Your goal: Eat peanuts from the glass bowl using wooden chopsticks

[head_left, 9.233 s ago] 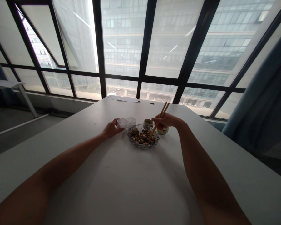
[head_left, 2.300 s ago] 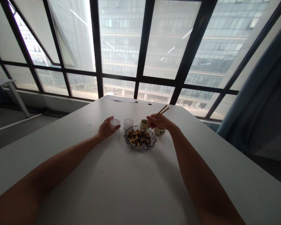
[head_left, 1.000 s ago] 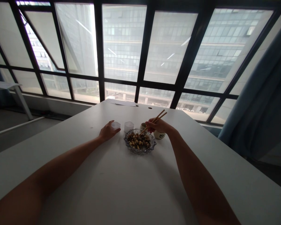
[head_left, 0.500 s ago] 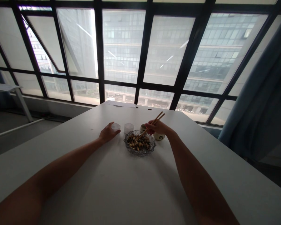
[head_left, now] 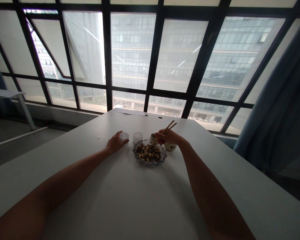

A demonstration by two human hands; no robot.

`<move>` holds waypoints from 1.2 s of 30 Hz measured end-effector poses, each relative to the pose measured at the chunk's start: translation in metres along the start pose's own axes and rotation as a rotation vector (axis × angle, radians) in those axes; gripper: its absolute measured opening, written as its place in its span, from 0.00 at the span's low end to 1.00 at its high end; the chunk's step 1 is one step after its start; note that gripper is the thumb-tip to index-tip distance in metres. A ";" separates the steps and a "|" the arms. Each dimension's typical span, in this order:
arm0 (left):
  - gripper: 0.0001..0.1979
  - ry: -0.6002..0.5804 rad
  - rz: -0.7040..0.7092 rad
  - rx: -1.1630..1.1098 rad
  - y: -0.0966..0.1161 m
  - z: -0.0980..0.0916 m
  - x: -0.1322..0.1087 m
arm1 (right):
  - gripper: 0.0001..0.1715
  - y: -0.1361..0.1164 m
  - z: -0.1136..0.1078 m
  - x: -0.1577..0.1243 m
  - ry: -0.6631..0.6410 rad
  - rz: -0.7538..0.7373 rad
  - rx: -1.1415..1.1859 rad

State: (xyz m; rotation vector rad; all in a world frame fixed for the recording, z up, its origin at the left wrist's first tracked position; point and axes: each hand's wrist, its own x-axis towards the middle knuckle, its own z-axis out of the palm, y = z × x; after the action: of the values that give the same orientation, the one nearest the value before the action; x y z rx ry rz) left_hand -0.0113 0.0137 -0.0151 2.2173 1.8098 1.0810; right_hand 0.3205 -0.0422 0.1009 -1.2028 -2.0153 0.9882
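Daylight pours through the tall windows, streaked with pale reflections! Below, the white table lies dim and grey, soft shadows falling nearward, the right-hand blue curtain deep in gloom, wide-angle stretch tugging the edges, the glass bowl slightly soft.

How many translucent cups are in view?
2. The left hand holds one translucent cup; the second cup stands to its right, just behind the left side of the glass bowl. The right hand could hide another.
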 end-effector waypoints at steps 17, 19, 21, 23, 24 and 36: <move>0.37 0.004 0.016 0.033 0.002 -0.001 -0.001 | 0.28 -0.005 -0.011 -0.004 0.107 -0.068 0.036; 0.36 0.060 0.096 0.096 0.006 -0.005 0.000 | 0.29 -0.005 -0.013 -0.004 0.158 -0.087 0.057; 0.37 0.124 0.201 0.147 0.014 -0.010 0.003 | 0.30 -0.004 -0.015 -0.003 0.211 -0.108 0.067; 0.37 0.142 0.279 0.158 0.028 -0.014 0.007 | 0.31 -0.004 -0.016 -0.003 0.262 -0.132 0.073; 0.36 0.119 0.304 0.154 0.037 -0.015 0.009 | 0.32 -0.004 -0.016 -0.003 0.281 -0.144 0.074; 0.38 -0.210 0.220 0.162 0.094 0.008 0.042 | 0.35 -0.004 -0.018 -0.002 0.338 -0.209 0.066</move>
State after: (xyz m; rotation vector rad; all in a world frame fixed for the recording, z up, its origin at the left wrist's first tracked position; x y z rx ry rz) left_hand 0.0730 0.0258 0.0426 2.5621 1.6505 0.7170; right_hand 0.3335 -0.0403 0.1143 -1.0217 -1.7829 0.6919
